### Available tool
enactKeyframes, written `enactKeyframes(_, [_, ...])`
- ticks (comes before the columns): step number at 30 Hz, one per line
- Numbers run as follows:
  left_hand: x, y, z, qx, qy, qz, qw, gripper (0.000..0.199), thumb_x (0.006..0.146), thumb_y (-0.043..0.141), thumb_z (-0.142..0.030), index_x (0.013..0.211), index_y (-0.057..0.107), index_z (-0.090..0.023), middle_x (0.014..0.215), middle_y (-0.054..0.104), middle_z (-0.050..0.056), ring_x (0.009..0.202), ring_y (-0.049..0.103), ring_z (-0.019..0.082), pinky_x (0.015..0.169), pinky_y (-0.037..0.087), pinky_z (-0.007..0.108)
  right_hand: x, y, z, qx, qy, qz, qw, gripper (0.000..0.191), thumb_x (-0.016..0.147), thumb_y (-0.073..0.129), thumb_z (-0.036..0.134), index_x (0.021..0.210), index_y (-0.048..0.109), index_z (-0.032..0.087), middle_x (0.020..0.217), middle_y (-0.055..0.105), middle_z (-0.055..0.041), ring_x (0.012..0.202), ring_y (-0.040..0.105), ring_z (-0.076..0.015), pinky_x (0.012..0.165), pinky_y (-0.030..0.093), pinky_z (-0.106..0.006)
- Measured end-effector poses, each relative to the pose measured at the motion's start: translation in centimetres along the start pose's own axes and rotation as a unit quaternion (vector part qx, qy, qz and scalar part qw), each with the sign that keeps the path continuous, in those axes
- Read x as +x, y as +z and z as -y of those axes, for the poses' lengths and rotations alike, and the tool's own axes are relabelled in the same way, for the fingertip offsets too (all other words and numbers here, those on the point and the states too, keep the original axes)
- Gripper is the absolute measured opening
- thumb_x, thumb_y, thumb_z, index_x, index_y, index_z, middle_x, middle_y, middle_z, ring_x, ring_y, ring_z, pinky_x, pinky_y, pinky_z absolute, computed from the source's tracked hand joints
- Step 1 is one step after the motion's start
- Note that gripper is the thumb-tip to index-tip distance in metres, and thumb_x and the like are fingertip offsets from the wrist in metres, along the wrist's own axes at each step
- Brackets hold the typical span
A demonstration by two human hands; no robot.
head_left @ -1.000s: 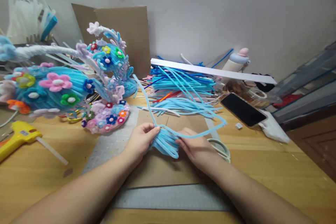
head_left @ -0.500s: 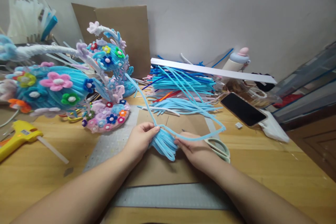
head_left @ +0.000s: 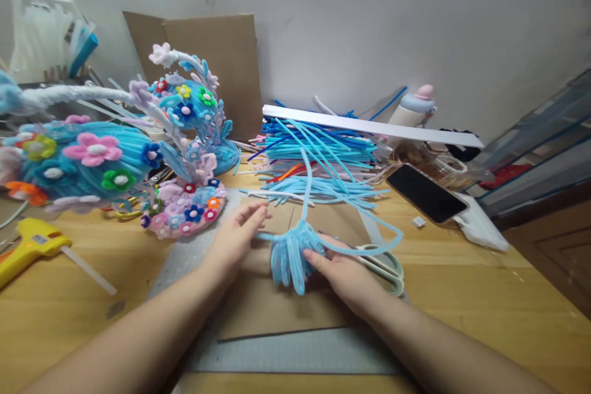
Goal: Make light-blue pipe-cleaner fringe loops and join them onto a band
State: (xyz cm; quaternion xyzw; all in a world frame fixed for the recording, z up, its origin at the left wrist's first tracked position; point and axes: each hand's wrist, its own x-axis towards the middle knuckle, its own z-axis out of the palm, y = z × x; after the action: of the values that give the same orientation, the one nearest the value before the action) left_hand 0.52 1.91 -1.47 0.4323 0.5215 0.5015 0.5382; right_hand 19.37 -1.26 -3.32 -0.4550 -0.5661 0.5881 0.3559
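Observation:
A looped bundle of light blue pipe cleaners (head_left: 290, 258) hangs above the brown cardboard sheet (head_left: 272, 314). My right hand (head_left: 339, 268) grips its right side between thumb and fingers. One long stem rises from the bundle's top, and another curves out to the right over that hand. At the left of the bundle my left hand (head_left: 242, 231) has its fingers bent, close to a short blue strand that points toward it; whether the fingertips touch the strand is unclear. Green-handled scissors (head_left: 392, 271) lie partly hidden behind my right hand.
Flower-covered blue ornaments (head_left: 92, 160) stand at the left, with a yellow glue gun (head_left: 34, 246) in front. Behind the cardboard lies a pile of blue pipe cleaners (head_left: 323, 141) under a white strip (head_left: 369, 126). A phone (head_left: 427, 192) rests at the right.
My left hand has come off the bundle and moved slightly left. The bundle has turned and shifted right in my right hand, and its free stem now points upward.

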Motion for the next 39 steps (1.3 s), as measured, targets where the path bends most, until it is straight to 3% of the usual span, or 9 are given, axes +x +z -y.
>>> enactKeyframes(2, [-0.1, 0.0, 0.0, -0.025, 0.03, 0.003, 0.999, 0.046, 0.068, 0.065, -0.046, 0.104, 0.059, -0.018, 0.091, 0.063, 0.005, 0.077, 0.056, 0.014, 0.067, 0.043, 0.021, 0.1, 0.0, -0.3, 0.052, -0.01, -0.046, 0.998, 0.031, 0.083, 0.051, 0.041, 0.104, 0.058, 0.02, 0.092, 0.065, -0.0054, 0.087, 0.061, -0.0215, 0.075, 0.05, -0.037])
enactKeyframes(6, [-1.5, 1.0, 0.6, -0.036, -0.011, 0.184, 0.982, 0.046, 0.066, 0.067, -0.047, 0.097, 0.063, -0.014, 0.087, 0.065, 0.007, 0.082, 0.058, 0.019, 0.075, 0.044, 0.028, -0.1, 0.3, 0.3, 0.058, -0.047, -0.038, 0.997, 0.033, 0.083, 0.052, 0.04, 0.11, 0.055, 0.022, 0.105, 0.062, -0.0063, 0.103, 0.055, -0.0226, 0.091, 0.042, -0.042])
enactKeyframes(11, [-2.8, 1.9, 0.6, 0.004, -0.051, 0.142, 0.988, 0.029, 0.066, 0.068, -0.039, 0.078, 0.066, -0.013, 0.074, 0.066, 0.006, 0.068, 0.059, 0.019, 0.062, 0.046, 0.027, -0.7, 0.5, 1.1, -0.023, -0.055, 0.016, 0.998, 0.027, 0.084, 0.049, 0.041, 0.102, 0.055, 0.022, 0.094, 0.062, -0.0037, 0.092, 0.056, -0.0199, 0.086, 0.044, -0.037])
enactKeyframes(17, [-2.7, 1.7, 0.4, 0.074, -0.019, 0.174, 0.982, 0.019, 0.064, 0.07, -0.031, 0.06, 0.065, -0.014, 0.057, 0.061, 0.002, 0.057, 0.054, 0.014, 0.057, 0.041, 0.023, -0.5, 0.0, 1.0, -0.009, -0.071, -0.057, 0.996, 0.02, 0.082, 0.053, 0.038, 0.082, 0.051, 0.019, 0.077, 0.054, 0.0007, 0.072, 0.051, -0.0129, 0.066, 0.043, -0.025])
enactKeyframes(23, [-3.5, 2.4, 1.3, -0.02, -0.013, 0.18, 0.983, 0.028, 0.065, 0.071, -0.028, 0.089, 0.061, -0.018, 0.083, 0.063, 0.002, 0.077, 0.057, 0.015, 0.069, 0.044, 0.023, -0.6, 0.8, 0.8, 0.072, -0.027, -0.08, 0.994, 0.023, 0.078, 0.058, 0.039, 0.074, 0.049, 0.018, 0.071, 0.053, 0.0015, 0.065, 0.049, -0.0113, 0.061, 0.041, -0.023])
enactKeyframes(27, [-3.3, 2.3, 1.4, -0.07, -0.056, 0.134, 0.987, 0.022, 0.063, 0.073, -0.028, 0.08, 0.062, -0.018, 0.075, 0.064, 0.001, 0.071, 0.059, 0.014, 0.066, 0.046, 0.024, -1.0, 0.1, 1.8, 0.014, -0.068, 0.031, 0.997, 0.018, 0.077, 0.058, 0.033, 0.086, 0.052, 0.018, 0.08, 0.056, -0.0003, 0.072, 0.053, -0.013, 0.065, 0.044, -0.025])
enactKeyframes(31, [-2.2, 0.8, 0.2, -0.131, -0.071, 0.17, 0.974, 0.017, 0.062, 0.074, -0.024, 0.071, 0.062, -0.016, 0.085, 0.067, 0.003, 0.076, 0.062, 0.017, 0.07, 0.049, 0.027, -0.4, -2.6, 2.5, -0.151, -0.15, 0.164, 0.963, 0.029, 0.077, 0.055, 0.019, 0.106, 0.055, 0.02, 0.103, 0.059, -0.006, 0.094, 0.054, -0.0178, 0.084, 0.043, -0.034])
enactKeyframes(36, [-1.4, -0.4, -1.2, -0.142, -0.145, 0.173, 0.964, 0.025, 0.061, 0.075, -0.028, 0.075, 0.057, -0.018, 0.074, 0.07, 0.007, 0.062, 0.064, 0.022, 0.051, 0.05, 0.032, 2.1, -5.3, 0.9, -0.285, -0.142, -0.07, 0.945, 0.022, 0.081, 0.044, 0.016, 0.097, 0.059, 0.017, 0.094, 0.062, -0.0067, 0.087, 0.057, -0.0178, 0.079, 0.045, -0.035])
enactKeyframes(39, [-1.3, -0.2, -1.0, -0.105, -0.146, 0.174, 0.968, 0.026, 0.061, 0.075, -0.029, 0.077, 0.059, -0.017, 0.075, 0.07, 0.006, 0.063, 0.065, 0.021, 0.053, 0.051, 0.03, 3.3, -5.5, 0.1, -0.409, -0.137, -0.101, 0.896, 0.026, 0.076, 0.056, 0.027, 0.098, 0.06, 0.014, 0.099, 0.059, -0.01, 0.096, 0.054, -0.0222, 0.086, 0.041, -0.038])
